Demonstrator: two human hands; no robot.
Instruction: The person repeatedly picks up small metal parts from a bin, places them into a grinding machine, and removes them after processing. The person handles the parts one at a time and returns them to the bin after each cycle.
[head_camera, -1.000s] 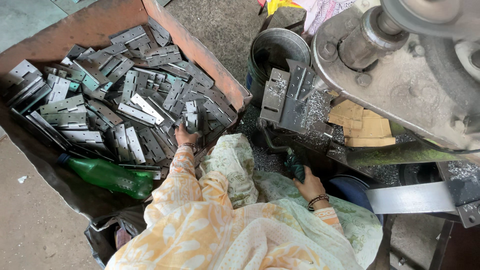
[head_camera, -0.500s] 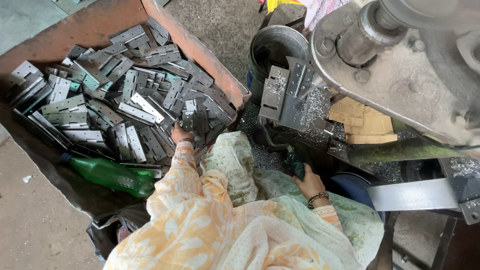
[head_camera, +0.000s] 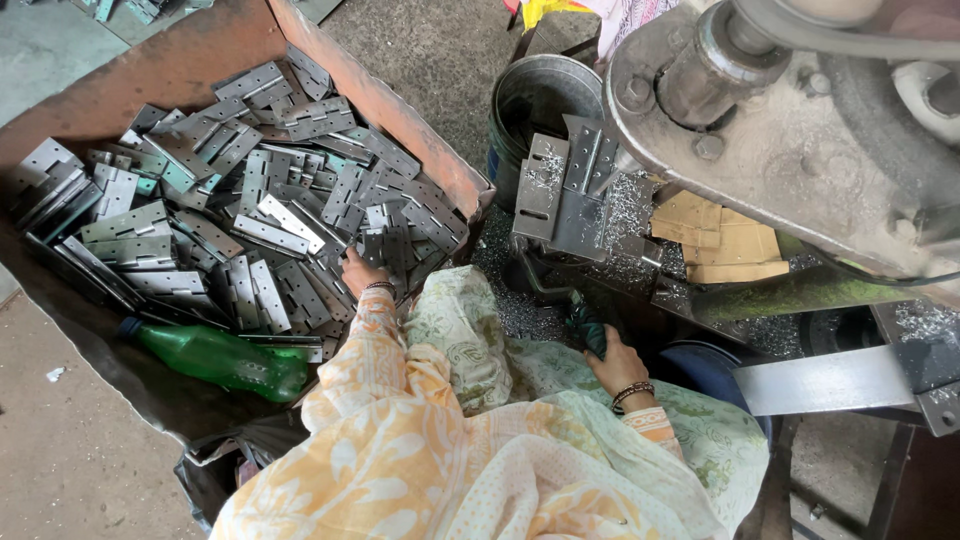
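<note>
Our left hand (head_camera: 358, 274) reaches into the rusty metal tray (head_camera: 180, 70) and closes its fingers on a grey steel hinge (head_camera: 377, 240) standing up out of the heap near the tray's right edge, while our right hand (head_camera: 615, 362) is wrapped around a dark green handle (head_camera: 585, 325) low beside the machine. Starting at the left, we see the tray filled with a loose pile of flat hinges (head_camera: 230, 210), lying crosswise over one another from the far left corner to the right wall. A green plastic bottle (head_camera: 215, 355) lies on its side along the tray's near edge, just left of our sleeve. To the right of the tray's wall stands a grey metal bucket (head_camera: 540, 95), touching the machine's base. Next come two hinges (head_camera: 565, 185) propped upright on the press bed, with metal shavings (head_camera: 625, 215) scattered around them. Folded cardboard pieces (head_camera: 725, 240) sit beyond, under the heavy grey machine body (head_camera: 780, 130).
</note>
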